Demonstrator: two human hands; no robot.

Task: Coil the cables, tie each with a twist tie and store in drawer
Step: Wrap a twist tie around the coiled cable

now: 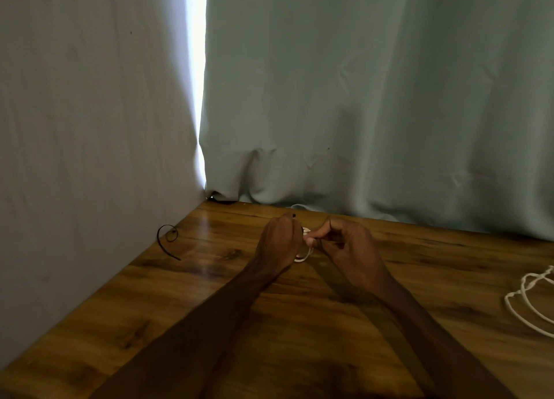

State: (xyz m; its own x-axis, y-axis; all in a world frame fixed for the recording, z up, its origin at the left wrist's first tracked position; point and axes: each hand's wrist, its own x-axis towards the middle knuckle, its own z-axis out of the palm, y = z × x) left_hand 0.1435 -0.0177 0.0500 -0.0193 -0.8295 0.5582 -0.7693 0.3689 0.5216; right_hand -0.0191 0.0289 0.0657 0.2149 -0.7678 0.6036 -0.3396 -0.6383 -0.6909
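A small coil of white cable [303, 256] sits between my two hands over the wooden table [209, 278]. My left hand [280, 241] grips the coil with curled fingers, and a dark tie end [293, 215] pokes out above its knuckles. My right hand [344, 242] pinches the cable and a thin tie beside the left hand's fingertips. Most of the coil is hidden by the hands. A second white cable [530, 299] lies in loose loops at the table's right edge of view.
A curled black twist tie [168, 239] lies at the table's left edge against the pale wall. A pale curtain [359, 98] hangs right behind the table's far edge. No drawer is in view.
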